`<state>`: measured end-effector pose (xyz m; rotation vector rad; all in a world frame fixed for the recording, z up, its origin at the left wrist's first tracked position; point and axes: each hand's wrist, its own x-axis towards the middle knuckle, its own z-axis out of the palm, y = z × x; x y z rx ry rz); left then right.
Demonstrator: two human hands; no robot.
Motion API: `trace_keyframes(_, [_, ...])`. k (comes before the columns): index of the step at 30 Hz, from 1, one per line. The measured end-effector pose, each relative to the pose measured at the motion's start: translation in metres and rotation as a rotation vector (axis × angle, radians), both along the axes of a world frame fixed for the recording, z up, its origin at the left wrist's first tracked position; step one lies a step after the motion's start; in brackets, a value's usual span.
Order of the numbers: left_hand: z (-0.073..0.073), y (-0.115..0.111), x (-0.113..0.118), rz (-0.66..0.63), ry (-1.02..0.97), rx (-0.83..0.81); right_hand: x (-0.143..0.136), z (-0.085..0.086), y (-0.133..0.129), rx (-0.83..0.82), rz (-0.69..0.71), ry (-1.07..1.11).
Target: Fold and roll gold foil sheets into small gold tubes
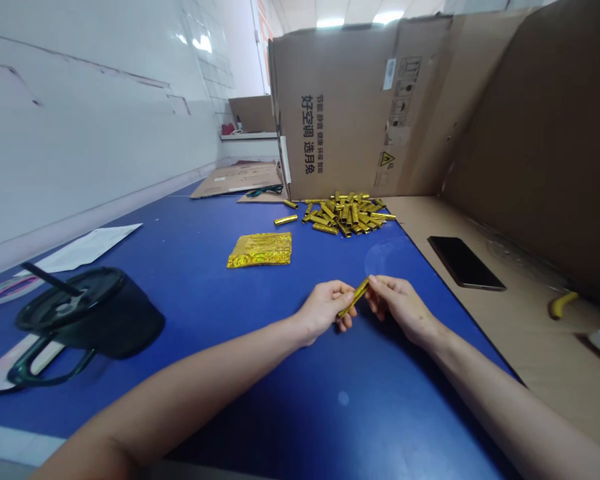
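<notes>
Between my hands, just above the blue table point(300, 413), is a small gold foil tube point(356, 297), tilted up to the right. My left hand point(327, 305) is closed round its lower end, thumb on top. The fingertips of my right hand point(397, 303) pinch its upper end. Beyond them, a pile of similar gold tubes point(347, 215) lies against the cardboard box, and a single gold tube point(286, 219) rests to the pile's left. Left of my hands a flat stack of gold foil sheets point(260, 250) lies on the table.
A dark mug with a lid and straw point(110, 313) stands at the left, by a white paper point(87, 247). A large cardboard box point(355, 120) walls off the back. On cardboard at the right lie a phone point(465, 263) and a yellow curved object point(563, 305).
</notes>
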<state>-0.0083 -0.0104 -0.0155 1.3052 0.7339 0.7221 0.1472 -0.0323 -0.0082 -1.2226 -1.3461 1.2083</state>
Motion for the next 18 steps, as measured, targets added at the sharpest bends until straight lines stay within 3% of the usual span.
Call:
trace_keyframes(6, [-0.001, -0.002, 0.000, -0.064, 0.044, 0.095, -0.002, -0.002, 0.001, -0.006, -0.045, -0.060])
trace_keyframes(12, [0.002, -0.007, 0.003, -0.034, 0.124, 0.059, -0.007, -0.009, 0.000, 0.050, -0.024, -0.200])
trace_keyframes(18, [0.002, 0.005, -0.002, 0.225, 0.117, 0.043, -0.005, -0.001, -0.001, 0.054, -0.026, -0.167])
